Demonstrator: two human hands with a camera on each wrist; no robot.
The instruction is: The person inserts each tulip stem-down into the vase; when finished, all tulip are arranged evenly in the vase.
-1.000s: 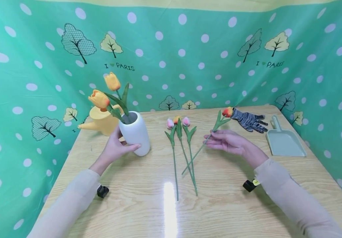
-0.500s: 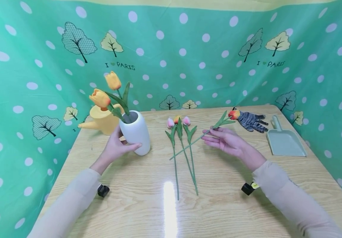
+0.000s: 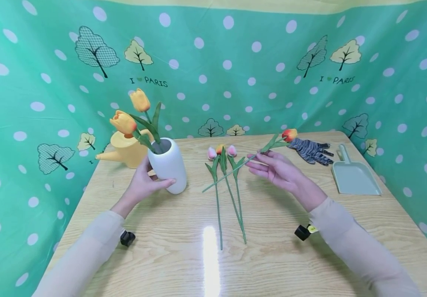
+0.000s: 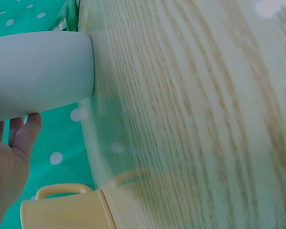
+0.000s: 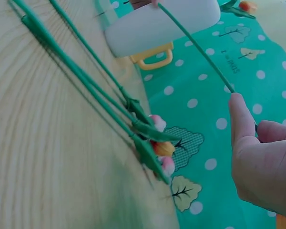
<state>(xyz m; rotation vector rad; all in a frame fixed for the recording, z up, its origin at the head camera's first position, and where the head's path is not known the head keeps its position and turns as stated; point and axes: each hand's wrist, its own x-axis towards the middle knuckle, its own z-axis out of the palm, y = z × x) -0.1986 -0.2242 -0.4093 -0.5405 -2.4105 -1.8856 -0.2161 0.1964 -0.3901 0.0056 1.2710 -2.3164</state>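
Note:
My left hand [image 3: 144, 183] grips a white vase [image 3: 169, 167] round its side, thumb across the front, and the vase leans a little to the left. Two yellow-orange tulips [image 3: 124, 123] with green leaves stand in it. On the right, my right hand [image 3: 276, 171] pinches the green stem of a red-orange tulip [image 3: 289, 134], its stem [image 5: 195, 44] slanting down left above the table. Three more tulips lie on the table between the hands: a pink one [image 3: 212, 154], an orange one [image 3: 220, 149] and another pink one [image 3: 232, 151], the last two with crossing stems.
A yellow watering can [image 3: 124, 150] stands behind the vase at the left. At the right back lie a dark striped glove [image 3: 310, 151] and a grey-green dustpan [image 3: 356, 177]. A green dotted cloth [image 3: 258, 95] hangs behind the wooden table [image 3: 265, 255].
My right hand has shifted slightly left and up, and the red-orange tulip has turned flatter, its stem end swinging left and up over the lying stems. The left hand and vase have stayed put.

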